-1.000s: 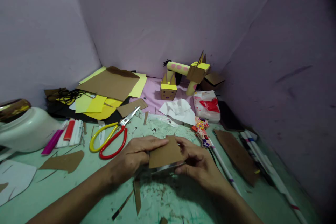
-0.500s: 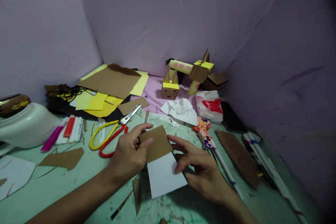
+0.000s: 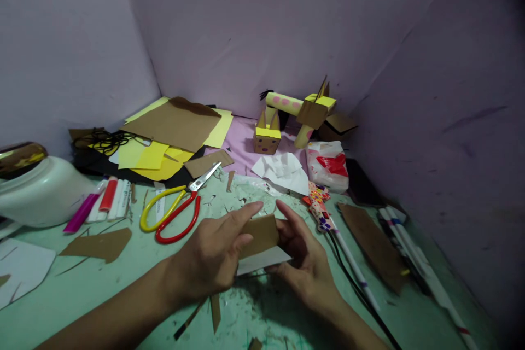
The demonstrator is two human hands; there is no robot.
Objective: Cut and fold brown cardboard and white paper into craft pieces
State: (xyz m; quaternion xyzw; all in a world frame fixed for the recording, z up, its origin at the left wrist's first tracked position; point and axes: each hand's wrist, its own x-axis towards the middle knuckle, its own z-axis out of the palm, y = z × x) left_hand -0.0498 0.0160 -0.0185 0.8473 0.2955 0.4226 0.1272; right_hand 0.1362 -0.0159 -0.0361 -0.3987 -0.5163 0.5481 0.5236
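One bent brown-and-white card (image 3: 262, 239).

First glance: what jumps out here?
Scissors with yellow and red handles lie left of centre on the table. A pink-spotted yellow figure stands near the back wall, right of centre. At front centre, the left hand and right hand hold a bent brown-and-white card.

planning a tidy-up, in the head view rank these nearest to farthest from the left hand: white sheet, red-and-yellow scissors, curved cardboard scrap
1. Red-and-yellow scissors: just beyond the left hand, to its left.
2. Curved cardboard scrap: left of the scissors.
3. White sheet: at the view's left edge.
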